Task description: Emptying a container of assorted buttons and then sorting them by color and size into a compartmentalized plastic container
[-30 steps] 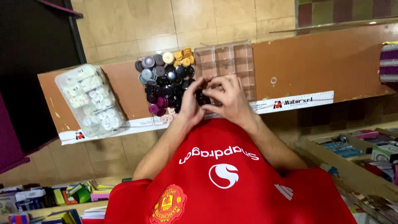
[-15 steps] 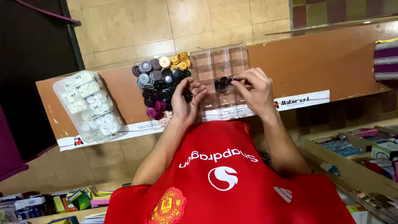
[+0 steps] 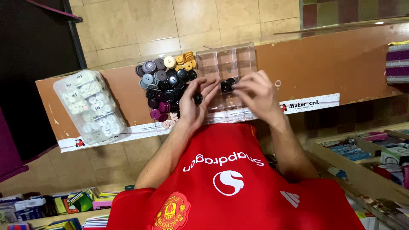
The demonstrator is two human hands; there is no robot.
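a person in a red shirt (image 3: 226,183) stands at a brown counter (image 3: 332,64). the left hand (image 3: 194,104) rests by a pile of buttons (image 3: 168,83), dark, grey, purple and yellow, with a black button (image 3: 198,99) at its fingertips. the right hand (image 3: 253,93) reaches over a clear box with little compartments (image 3: 226,57) and touches dark buttons (image 3: 227,85) in it. a clear box of white buttons (image 3: 89,106) sits well apart.
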